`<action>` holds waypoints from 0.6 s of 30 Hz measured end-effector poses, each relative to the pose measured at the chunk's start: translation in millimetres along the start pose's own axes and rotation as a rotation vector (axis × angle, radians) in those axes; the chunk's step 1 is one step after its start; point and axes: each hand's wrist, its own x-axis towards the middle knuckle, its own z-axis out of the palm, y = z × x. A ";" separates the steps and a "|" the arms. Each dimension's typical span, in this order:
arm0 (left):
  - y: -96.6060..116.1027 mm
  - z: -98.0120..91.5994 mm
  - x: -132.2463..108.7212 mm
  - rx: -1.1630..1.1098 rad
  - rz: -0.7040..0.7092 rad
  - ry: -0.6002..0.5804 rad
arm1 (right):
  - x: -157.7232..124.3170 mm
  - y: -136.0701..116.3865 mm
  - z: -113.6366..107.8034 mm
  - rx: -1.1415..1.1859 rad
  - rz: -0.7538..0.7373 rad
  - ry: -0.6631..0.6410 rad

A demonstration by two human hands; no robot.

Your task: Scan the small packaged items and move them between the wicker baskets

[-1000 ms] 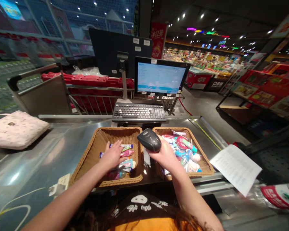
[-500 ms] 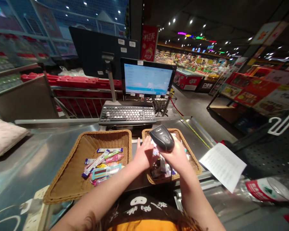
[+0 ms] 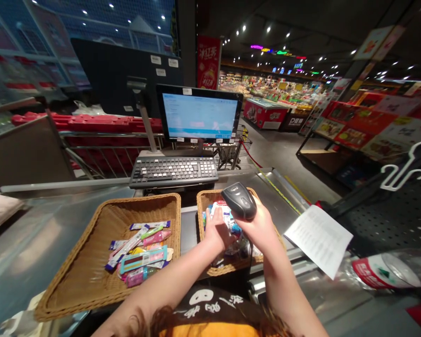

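Note:
My right hand (image 3: 257, 229) grips a black handheld barcode scanner (image 3: 239, 201) above the near-right part of the right wicker basket (image 3: 205, 206). My left hand (image 3: 215, 230) is down among the packets in that basket, touching a bundle of small wrapped items (image 3: 221, 210). I cannot tell whether its fingers hold one. The left wicker basket (image 3: 143, 206) sits beside it, with a loose pile of colourful wrapped sticks and packets (image 3: 140, 252), and neither hand is over it. My forearms hide much of the right basket's contents.
A steel checkout counter (image 3: 56, 220) carries both baskets. Behind them are a keyboard (image 3: 173, 172) and a lit monitor (image 3: 198, 113). A printed sheet (image 3: 318, 239) overhangs the counter's right side, near a plastic-wrapped item with a red label (image 3: 382, 274). Store shelves lie beyond.
My left hand has moved from the left basket to the right one, uncovering the packets in the left basket. The scanner stays in my right hand. The view has swung right.

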 end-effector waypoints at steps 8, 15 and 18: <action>11.3 -7.6 -1.4 0.056 -0.196 -0.123 | 5.1 7.4 -4.7 0.038 0.019 -0.029; -2.5 -14.4 -8.5 0.010 -0.245 -0.095 | 8.2 13.3 -7.4 0.027 0.019 -0.026; -3.8 -14.8 -11.5 -0.007 -0.246 -0.067 | 9.1 15.9 -7.8 0.023 0.001 -0.032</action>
